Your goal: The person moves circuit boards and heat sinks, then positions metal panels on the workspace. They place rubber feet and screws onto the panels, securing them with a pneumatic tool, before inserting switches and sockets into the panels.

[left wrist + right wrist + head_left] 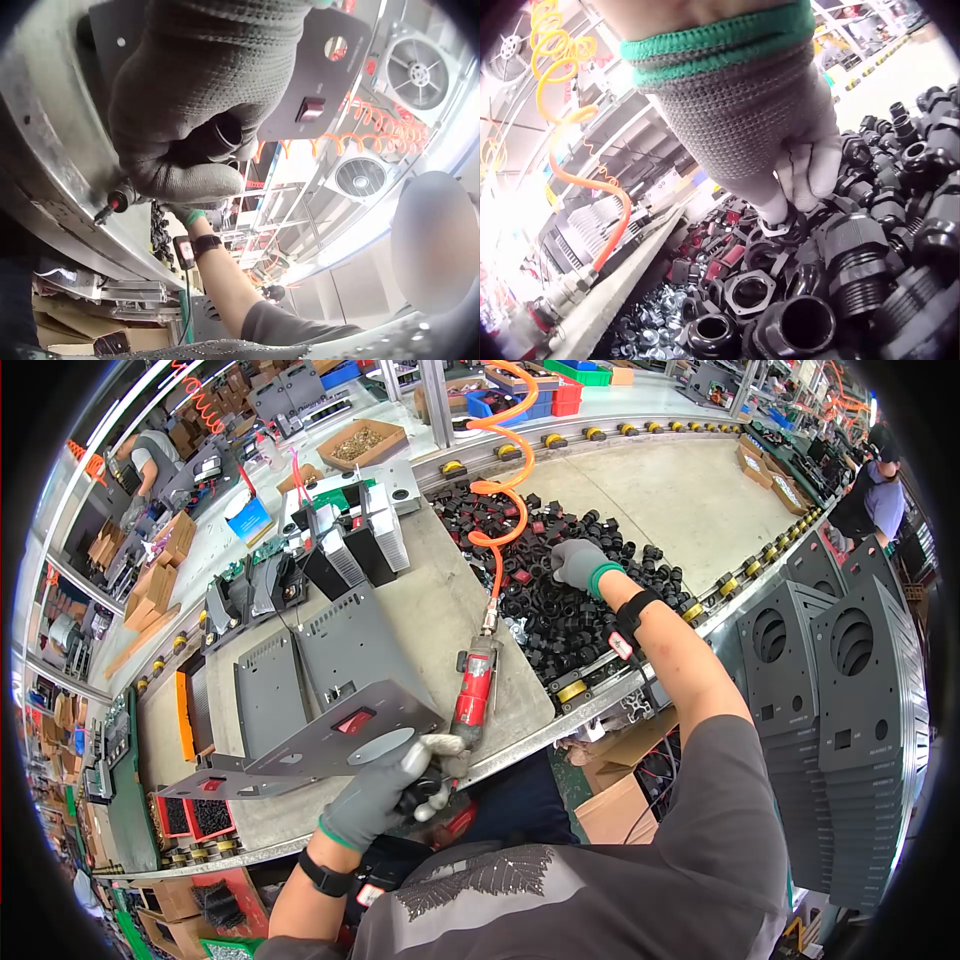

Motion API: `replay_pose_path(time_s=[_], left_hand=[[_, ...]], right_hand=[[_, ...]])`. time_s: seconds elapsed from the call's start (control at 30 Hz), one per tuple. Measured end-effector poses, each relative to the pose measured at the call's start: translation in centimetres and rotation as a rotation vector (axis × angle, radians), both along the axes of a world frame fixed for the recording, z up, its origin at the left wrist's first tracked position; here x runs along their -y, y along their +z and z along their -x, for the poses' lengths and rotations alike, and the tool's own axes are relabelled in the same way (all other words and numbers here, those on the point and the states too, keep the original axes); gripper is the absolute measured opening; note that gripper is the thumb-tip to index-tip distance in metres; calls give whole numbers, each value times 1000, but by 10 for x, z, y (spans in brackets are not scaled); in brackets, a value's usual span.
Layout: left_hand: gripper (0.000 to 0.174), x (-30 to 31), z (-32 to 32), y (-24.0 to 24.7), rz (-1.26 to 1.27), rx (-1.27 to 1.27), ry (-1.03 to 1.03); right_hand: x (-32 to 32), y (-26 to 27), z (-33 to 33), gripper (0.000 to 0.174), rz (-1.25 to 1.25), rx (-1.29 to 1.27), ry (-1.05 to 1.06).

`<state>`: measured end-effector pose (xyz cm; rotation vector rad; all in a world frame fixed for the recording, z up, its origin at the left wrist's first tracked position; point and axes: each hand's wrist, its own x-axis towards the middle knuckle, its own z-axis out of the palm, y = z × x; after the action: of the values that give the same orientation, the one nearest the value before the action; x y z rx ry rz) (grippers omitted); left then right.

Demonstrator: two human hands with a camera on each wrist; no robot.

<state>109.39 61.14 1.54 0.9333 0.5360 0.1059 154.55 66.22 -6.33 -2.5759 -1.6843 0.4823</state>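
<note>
My gloved left hand (375,800) is at the front edge of the bench, its fingers curled round a black cable gland (225,136), mostly hidden in the fist. Beside it stands a bent grey metal panel (330,735) with a red rocker switch (310,110) set in it. My gloved right hand (582,567) reaches down into a heap of black cable glands (560,615). In the right wrist view, its thumb and fingers pinch a black ring nut (781,228) at the top of the heap.
A red air screwdriver (474,695) on an orange coiled hose (500,488) lies close to the left hand. Loose silver screws (649,326) and red switches (724,262) border the heap. Stacked grey panels (865,690) stand at the right. Other people work farther off.
</note>
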Motion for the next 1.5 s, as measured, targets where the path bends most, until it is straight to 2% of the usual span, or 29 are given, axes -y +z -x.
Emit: replay_pose_path(time_s=[0.17, 0.27, 0.3, 0.37, 0.43, 0.57, 0.67, 0.7, 0.77, 0.8, 0.87, 0.9, 0.97, 1.03, 1.13, 1.17, 1.23, 1.27, 1.3, 1.37, 1.43, 1.5], left_hand=[[52, 3, 41, -4, 63, -65, 74], [54, 7, 60, -13, 65, -72, 149], [54, 9, 68, -17, 65, -71, 149], [54, 12, 88, -25, 65, -55, 255], [54, 18, 105, -25, 40, -56, 281], [54, 31, 121, -13, -3, -122, 448], [50, 36, 130, -10, 30, -178, 523], [48, 37, 133, -10, -27, -214, 531], [46, 39, 143, -14, -82, -254, 539], [46, 38, 150, -21, -146, -247, 559], [40, 40, 151, -27, -292, -267, 613], [40, 39, 150, -26, -283, -268, 611], [40, 37, 150, -23, -338, -282, 676], [42, 38, 150, -18, -350, -268, 735], [46, 40, 167, -3, -577, -346, 853], [43, 41, 172, 7, -700, -336, 893], [39, 36, 194, 13, -820, -312, 1061], [39, 30, 208, 13, -902, -322, 1125], [38, 27, 219, 12, -982, -335, 1190], [41, 22, 227, 18, -969, -268, 1295], [41, 22, 214, 31, -1048, -241, 1377], [40, 5, 224, 16, -1250, -206, 1333]], right_hand=[[4, 5, 1, 28, -129, -128, -2], [-2, 5, 17, 37, 9, -25, 101], [-1, 4, 23, 37, 8, -24, 101], [-2, 0, 34, 35, 122, 167, 106], [-4, -4, 37, 31, 126, 197, 90], [-5, -1, 24, 25, -19, 106, -31], [5, 13, 18, 25, -160, 93, 5], [11, 25, 27, 25, -159, 90, 1], [33, 68, 62, 23, 117, -425, -117], [49, 84, 84, 20, 110, -479, -35], [63, 89, 121, 23, 247, -382, 85], [71, 90, 140, 24, 290, -317, 125], [78, 65, 154, 28, 169, -143, 313], [82, 68, 164, 29, 186, -76, 303], [86, 91, 161, 25, 196, -359, 73], [90, 104, 159, 22, 71, -431, 83], [98, 148, 167, 26, -76, -838, 66], [99, 167, 175, 26, -149, -927, 86], [99, 185, 183, 29, -203, -976, 96], [98, 218, 206, 33, -275, -1084, 147], [88, 243, 231, 34, -278, -1093, 247], [76, 266, 267, 35, -272, -1124, 351]])
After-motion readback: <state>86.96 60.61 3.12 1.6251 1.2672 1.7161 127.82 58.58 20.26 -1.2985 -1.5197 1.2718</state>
